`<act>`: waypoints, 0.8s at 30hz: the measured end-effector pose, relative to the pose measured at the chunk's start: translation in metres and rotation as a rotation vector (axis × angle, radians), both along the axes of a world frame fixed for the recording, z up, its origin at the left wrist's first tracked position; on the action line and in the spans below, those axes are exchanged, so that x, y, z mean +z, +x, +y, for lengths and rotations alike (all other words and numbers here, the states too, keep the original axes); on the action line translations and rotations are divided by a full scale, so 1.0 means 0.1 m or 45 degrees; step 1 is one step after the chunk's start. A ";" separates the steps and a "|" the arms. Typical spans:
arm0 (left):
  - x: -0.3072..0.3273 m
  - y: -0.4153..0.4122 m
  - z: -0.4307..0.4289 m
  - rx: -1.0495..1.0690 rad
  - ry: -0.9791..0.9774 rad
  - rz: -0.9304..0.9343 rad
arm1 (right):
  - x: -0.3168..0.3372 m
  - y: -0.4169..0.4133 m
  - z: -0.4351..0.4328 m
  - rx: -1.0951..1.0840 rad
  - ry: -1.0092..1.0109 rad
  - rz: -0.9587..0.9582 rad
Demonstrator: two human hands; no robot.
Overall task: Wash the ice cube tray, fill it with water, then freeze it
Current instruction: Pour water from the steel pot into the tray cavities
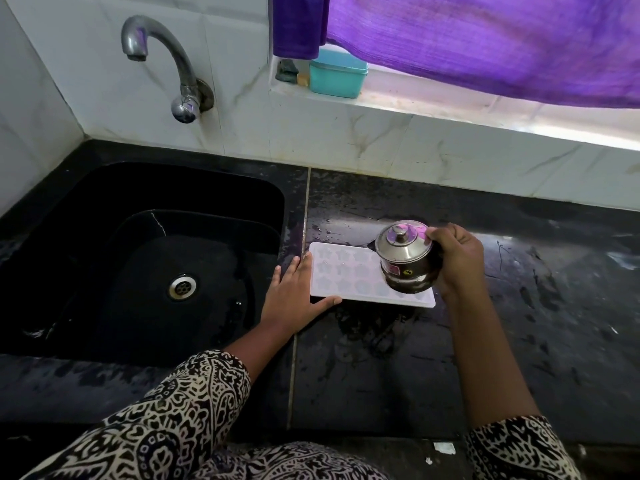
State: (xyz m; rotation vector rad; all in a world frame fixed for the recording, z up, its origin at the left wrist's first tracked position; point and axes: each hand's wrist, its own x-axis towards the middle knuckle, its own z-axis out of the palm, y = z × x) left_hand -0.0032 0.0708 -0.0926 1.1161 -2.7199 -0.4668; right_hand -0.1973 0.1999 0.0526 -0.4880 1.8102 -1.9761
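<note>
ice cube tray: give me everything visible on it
The ice cube tray is a flat white rectangle with rounded corners, seemingly plastic, with rows of small flower-like cavities. It lies level on the black counter, right of the sink. The left hand rests open against its left edge, thumb along the near edge. The right hand holds a lidded steel pot tilted over its right end. Water in the cavities: cannot tell.

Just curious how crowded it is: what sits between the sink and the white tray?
In the head view, only the left hand, resting open on the black counter, its fingers against the left edge of the ice cube tray.
</note>
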 end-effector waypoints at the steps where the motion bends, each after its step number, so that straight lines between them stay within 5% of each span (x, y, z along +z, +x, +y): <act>1: 0.00 0.00 0.00 0.000 0.001 0.000 | -0.01 0.00 0.00 -0.014 -0.040 -0.034; 24: 0.04 0.00 0.01 -0.001 0.026 0.007 | -0.14 -0.11 0.18 -0.028 -0.002 -0.022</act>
